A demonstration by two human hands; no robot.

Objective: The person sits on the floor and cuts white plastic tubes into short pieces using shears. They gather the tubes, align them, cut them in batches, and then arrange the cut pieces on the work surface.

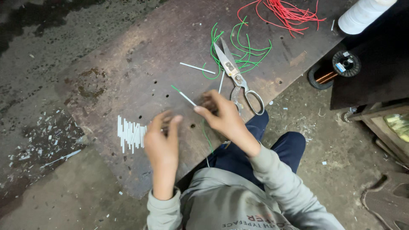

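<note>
Pinching a thin white tube (186, 98) with a green wire (175, 88) poking out of its far tip, your right hand (221, 116) has thumb and forefinger closed on the near end, and the tube slants up and away to the left of the hand. A green strand trails down from under that hand toward your knees. Your left hand (162, 137) is just beside it, to its left, fingers curled loosely and thumb raised; whether it grips anything, you cannot tell from this view. Left of the left hand, a row of cut white tubes (130, 134) lies on the board (128, 68), close to its near edge. Beyond the right hand rest the scissors (237, 79), blades slightly apart, lying over a tangle of green wires (240, 51). Farther off, beyond those, is a bunch of red wires (289, 12). One loose white tube (197, 67) lies ahead of your hands.
</note>
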